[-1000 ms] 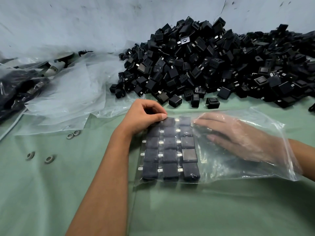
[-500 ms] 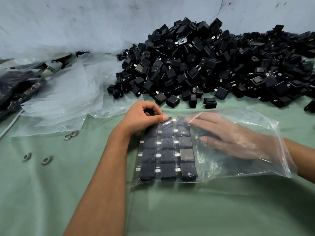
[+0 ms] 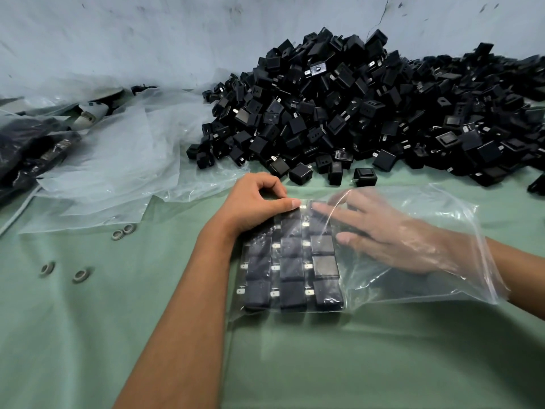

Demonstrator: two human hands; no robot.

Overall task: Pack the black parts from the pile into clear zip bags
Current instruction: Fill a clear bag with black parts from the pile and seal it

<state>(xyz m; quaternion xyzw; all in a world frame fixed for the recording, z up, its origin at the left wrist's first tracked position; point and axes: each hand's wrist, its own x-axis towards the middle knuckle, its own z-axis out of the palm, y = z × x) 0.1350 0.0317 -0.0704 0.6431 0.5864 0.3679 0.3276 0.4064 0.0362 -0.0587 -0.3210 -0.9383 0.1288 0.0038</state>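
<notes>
We start with the black parts (image 3: 292,270): small hard cubes with little metal tabs, lying in neat rows and columns inside the clear zip bag (image 3: 413,290) on the green cloth (image 3: 295,364). We judge each part to be light and stiff, easy to pinch by its flat sides, but the tabs could catch the thin film. The bag itself is soft and slippery, so it is better to hold it at an edge and to keep the rows pressed flat.

Our left hand (image 3: 253,205) rests on the far left corner of the bag, fingers curled and the thumb pressing the film down on the top row. Our right hand (image 3: 392,234) is inside the bag, entering from its open right side, with fingers straight and a little spread, the fingertips touching the far end of the third column. The right half of the bag holds only this hand.

Just behind the bag, the big pile (image 3: 368,113) of loose parts lies against the wall. To the left are empty bags (image 3: 118,160), near two pairs of metal rings (image 3: 63,271).
</notes>
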